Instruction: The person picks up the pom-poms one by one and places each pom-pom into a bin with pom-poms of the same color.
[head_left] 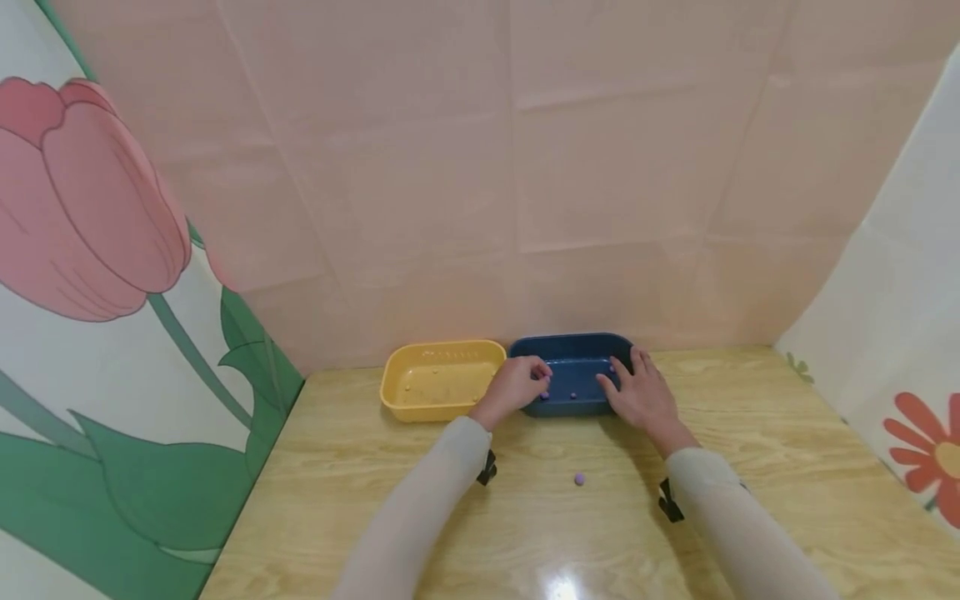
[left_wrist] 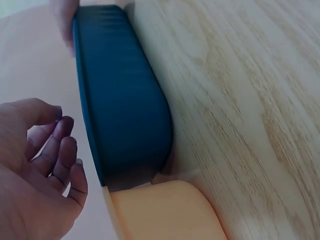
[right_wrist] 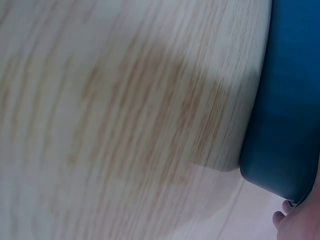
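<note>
My left hand (head_left: 516, 385) is over the left end of a dark blue tray (head_left: 573, 340), thumb and fingertips together. They pinch a small purple ball (head_left: 547, 377), mostly hidden by the fingers; in the left wrist view the left hand (left_wrist: 42, 155) is beside the tray wall (left_wrist: 120, 95). At the tray's right end, my right hand (head_left: 643, 396) rests on the rim with fingers spread, some reaching inside. Small purple balls (head_left: 573, 396) lie on the tray floor. Another purple ball (head_left: 579, 478) sits on the table in front.
A yellow tray (head_left: 390, 392) stands left of the blue one, close against it, with several small yellowish balls (head_left: 407, 387) inside. Both are on a wood-grain table (head_left: 525, 517), near the pink backdrop (head_left: 450, 208). Flower-printed sheets (head_left: 112, 200) flank the table.
</note>
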